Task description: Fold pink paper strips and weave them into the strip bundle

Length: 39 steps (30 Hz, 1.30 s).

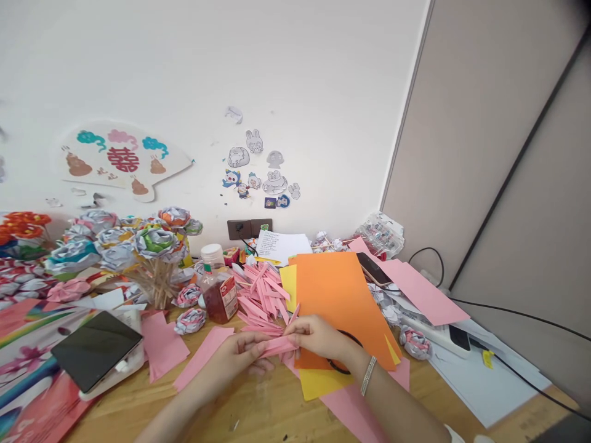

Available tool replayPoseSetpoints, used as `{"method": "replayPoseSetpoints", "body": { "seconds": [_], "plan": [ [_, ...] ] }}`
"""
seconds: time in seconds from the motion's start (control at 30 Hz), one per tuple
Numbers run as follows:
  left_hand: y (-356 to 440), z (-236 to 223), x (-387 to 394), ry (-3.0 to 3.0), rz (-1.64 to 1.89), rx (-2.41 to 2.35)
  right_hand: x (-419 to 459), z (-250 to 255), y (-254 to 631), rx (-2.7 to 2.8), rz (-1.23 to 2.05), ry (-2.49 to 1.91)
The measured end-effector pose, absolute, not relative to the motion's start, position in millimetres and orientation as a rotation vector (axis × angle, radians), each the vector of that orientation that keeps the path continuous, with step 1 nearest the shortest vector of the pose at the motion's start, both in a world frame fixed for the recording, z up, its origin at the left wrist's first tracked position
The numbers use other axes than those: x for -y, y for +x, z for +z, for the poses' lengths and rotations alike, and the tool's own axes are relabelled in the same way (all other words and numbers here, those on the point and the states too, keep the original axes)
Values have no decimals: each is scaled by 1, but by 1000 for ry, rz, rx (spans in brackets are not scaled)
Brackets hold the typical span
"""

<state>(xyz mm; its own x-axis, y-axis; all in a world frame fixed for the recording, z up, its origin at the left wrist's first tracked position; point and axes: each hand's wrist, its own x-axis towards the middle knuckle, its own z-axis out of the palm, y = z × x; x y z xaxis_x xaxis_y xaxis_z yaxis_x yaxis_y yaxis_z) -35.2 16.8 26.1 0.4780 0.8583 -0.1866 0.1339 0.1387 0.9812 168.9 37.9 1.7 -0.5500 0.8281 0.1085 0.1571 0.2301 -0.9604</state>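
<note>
Between my two hands is a narrow folded pink paper strip (278,346), held level just above the wooden table. My left hand (247,355) pinches its left end between thumb and fingers. At the other end, my right hand (308,335) grips it with thumb and fingertips; a bracelet is on that wrist. Right behind the hands lies a heap of folded pink strips (263,289). A flat pink paper piece (205,354) rests by my left hand. Orange paper (332,289) lies under my right hand and forearm, with yellow paper (321,383) showing below it.
A bottle of reddish liquid (220,295) stands behind the left hand. Paper flowers on sticks (159,264) fill the back left. A tablet (96,351) lies at left. On the right are a phone (373,269), a power strip (436,332), cables and white sheets (489,381).
</note>
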Motion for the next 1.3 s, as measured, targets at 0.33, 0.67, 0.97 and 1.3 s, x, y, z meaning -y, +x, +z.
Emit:
{"method": "replayPoseSetpoints", "body": {
  "seconds": [0.33,0.67,0.97,1.3],
  "plan": [
    [-37,28,-18,1420,655,-996,-37,3,169,1812,1417,-891],
    [-31,32,-9,1492,842,-1072,-37,3,165,1818,1233,-993],
    [-23,12,-15,1528,911,-1204,-35,1,160,1868,1177,-981],
    [-22,16,-12,1467,841,-1251,-28,6,159,1924,1276,-972]
  ]
}}
